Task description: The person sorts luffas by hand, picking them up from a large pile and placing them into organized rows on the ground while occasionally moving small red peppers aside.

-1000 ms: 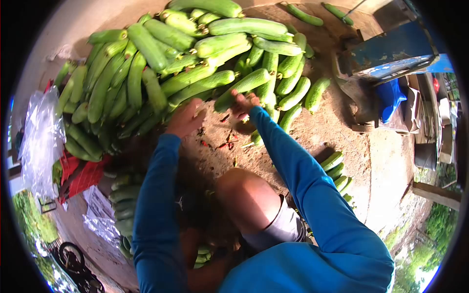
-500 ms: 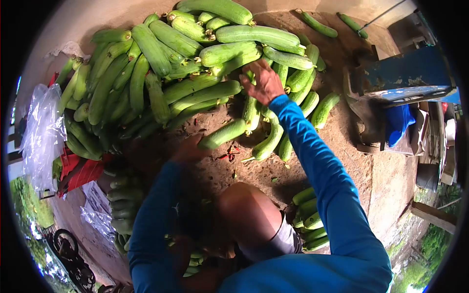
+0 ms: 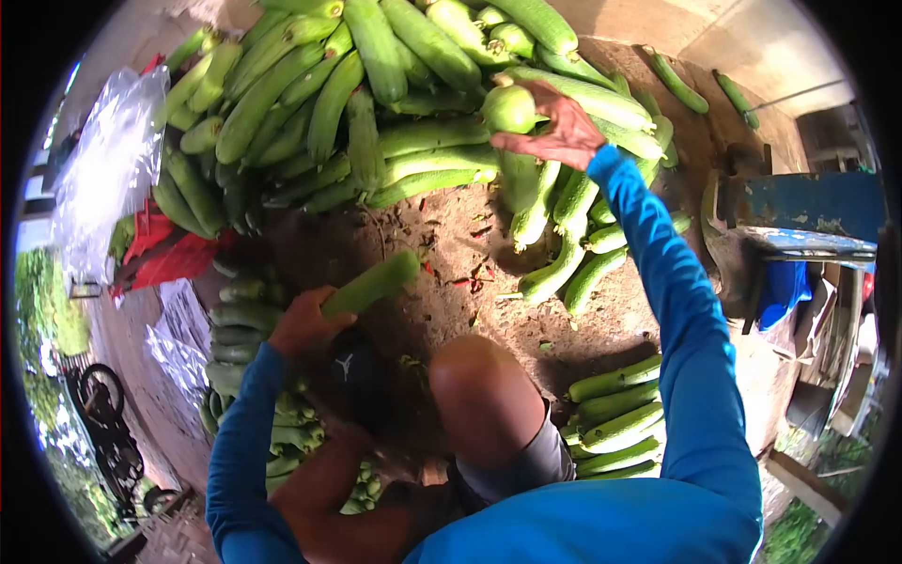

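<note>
My left hand (image 3: 308, 322) is closed around the lower end of a long green gourd (image 3: 374, 284), held tilted up and to the right above the dirt floor. Up by the heap, my right hand (image 3: 556, 124) curls around another green gourd (image 3: 510, 110), thumb below and fingers above. Its rounded end faces me, and the rest of it is partly hidden. Behind that hand spreads a large pile of similar gourds (image 3: 282, 103). Several loose gourds (image 3: 568, 263) lie on the ground just below my right wrist.
Gourds lie in a row (image 3: 240, 334) at my left and in a stack (image 3: 620, 414) right of my knee. A clear plastic bag (image 3: 108, 179) and red cloth (image 3: 169, 249) are at the left. A blue metal object (image 3: 813, 207) stands at the right.
My left hand has carried its gourd down and left, away from the loose gourds. My right hand, earlier reaching among the gourds, now grips one. The view has shifted slightly.
</note>
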{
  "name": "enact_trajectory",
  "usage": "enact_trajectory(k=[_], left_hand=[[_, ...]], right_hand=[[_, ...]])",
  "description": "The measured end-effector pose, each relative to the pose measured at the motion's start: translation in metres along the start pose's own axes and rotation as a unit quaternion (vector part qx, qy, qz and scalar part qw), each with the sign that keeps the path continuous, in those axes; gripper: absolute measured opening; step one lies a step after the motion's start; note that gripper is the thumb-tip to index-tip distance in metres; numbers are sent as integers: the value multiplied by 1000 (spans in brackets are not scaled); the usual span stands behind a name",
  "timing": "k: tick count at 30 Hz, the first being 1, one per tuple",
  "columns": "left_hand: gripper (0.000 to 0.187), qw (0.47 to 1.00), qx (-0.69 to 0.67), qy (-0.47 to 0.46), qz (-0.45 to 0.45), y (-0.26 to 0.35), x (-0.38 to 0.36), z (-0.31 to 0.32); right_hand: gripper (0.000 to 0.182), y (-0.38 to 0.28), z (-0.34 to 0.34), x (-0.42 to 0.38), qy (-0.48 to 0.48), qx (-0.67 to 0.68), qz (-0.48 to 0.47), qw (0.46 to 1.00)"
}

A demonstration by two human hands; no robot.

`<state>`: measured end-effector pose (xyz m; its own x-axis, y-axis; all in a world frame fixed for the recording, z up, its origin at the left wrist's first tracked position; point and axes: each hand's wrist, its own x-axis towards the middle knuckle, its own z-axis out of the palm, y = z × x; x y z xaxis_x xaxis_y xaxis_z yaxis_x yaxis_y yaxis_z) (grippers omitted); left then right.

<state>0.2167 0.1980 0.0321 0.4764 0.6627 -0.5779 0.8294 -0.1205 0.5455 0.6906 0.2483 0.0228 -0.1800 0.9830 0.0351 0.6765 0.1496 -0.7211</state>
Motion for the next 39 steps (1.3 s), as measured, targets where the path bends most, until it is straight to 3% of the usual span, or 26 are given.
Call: enact_trajectory(k=[1,4,5,8,9,11,13,15,17,18,19,20,21,22,23,26,28,31,32,35,36,39], left_hand=[[47,999,-27,-4,-35,-1,2,2],[47,983,-164,2,-79,13,1,7],[47,983,-166,4,-79,20,-1,7],[46,961,-252,-7,-115,29,-10,1],[46,951,-282,-24,-125,29,-14,-2],[46,936,-321,-33,-140,29,-28,-10],[46,941,-322,-15,-104,29,-52,-20],[46,931,-348,7,-111,7,-72,-17],[47,916,-376,42,-131,-22,-106,-10],[48,910,-393,68,-115,-35,-127,-5],[49,903,-408,97,-97,-47,-147,2],[49,888,-423,133,-120,-60,-169,10],[50,882,-419,175,-126,-73,-192,21],[51,872,-415,220,-137,-85,-220,37],[51,849,-429,259,-167,-94,-248,56],[52,761,-450,404,-235,-120,-324,121],[53,712,-382,497,-316,-131,-365,171],[55,606,-399,585,-362,-114,-430,225],[54,593,-340,626,-376,-123,-445,252],[54,516,-257,668,-470,-129,-489,304],[54,511,-261,670,-471,-132,-502,313],[58,421,-260,665,-559,-131,-532,317]], right_hand=[[70,2,14,-12,-8,148,63,987],[70,-6,72,-36,49,499,165,849],[73,-12,86,-36,49,503,228,832],[74,-24,132,-52,115,623,189,750],[74,-31,136,-52,94,642,259,716],[74,-46,144,-57,82,645,312,692],[65,-73,153,-61,81,678,315,660],[56,-90,167,-54,48,680,318,659],[56,-96,188,-39,-5,644,323,694],[51,-119,185,-32,-72,654,370,656],[49,-139,190,-25,-137,632,346,680],[50,-141,205,-10,-232,643,380,623],[51,-172,207,-7,-237,556,371,705],[50,-181,221,4,-272,496,384,730],[50,-213,227,9,-315,434,331,776],[47,-309,257,13,-429,305,261,809],[42,-355,286,8,-495,263,236,793],[39,-418,338,-18,-551,303,201,751],[39,-427,363,-24,-563,293,193,748],[39,-460,430,-53,-575,311,175,736],[41,-483,443,-70,-598,292,189,722],[46,-519,488,-101,-654,274,207,674]])
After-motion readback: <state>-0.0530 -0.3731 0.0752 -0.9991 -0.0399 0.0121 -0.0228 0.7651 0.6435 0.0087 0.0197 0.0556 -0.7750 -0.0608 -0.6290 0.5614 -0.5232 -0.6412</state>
